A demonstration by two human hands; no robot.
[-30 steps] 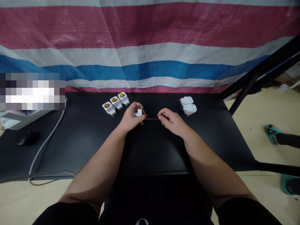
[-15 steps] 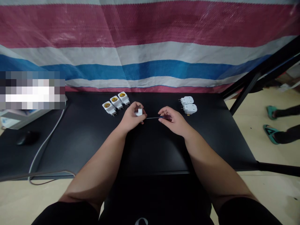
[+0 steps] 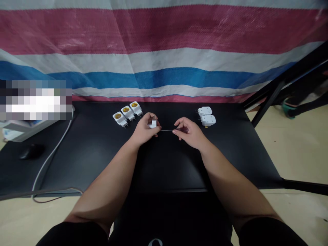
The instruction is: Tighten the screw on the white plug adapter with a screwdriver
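Observation:
My left hand grips a small white plug adapter with its metal prongs pointing up, just above the black table. My right hand holds a thin screwdriver by its handle, the slim shaft running left to the adapter's side. Three white adapters with yellow centres lie in a row just left of my left hand. Two white plug adapters lie right of my right hand.
A striped red, white and blue tarp hangs behind the table. A black mouse and a grey cable lie at the left, beside a white box. A black metal frame stands at the right; another person's foot is beyond it.
My right hand has shifted slightly left, keeping the screwdriver tip against the adapter. The other person's feet at the right have moved away toward the back.

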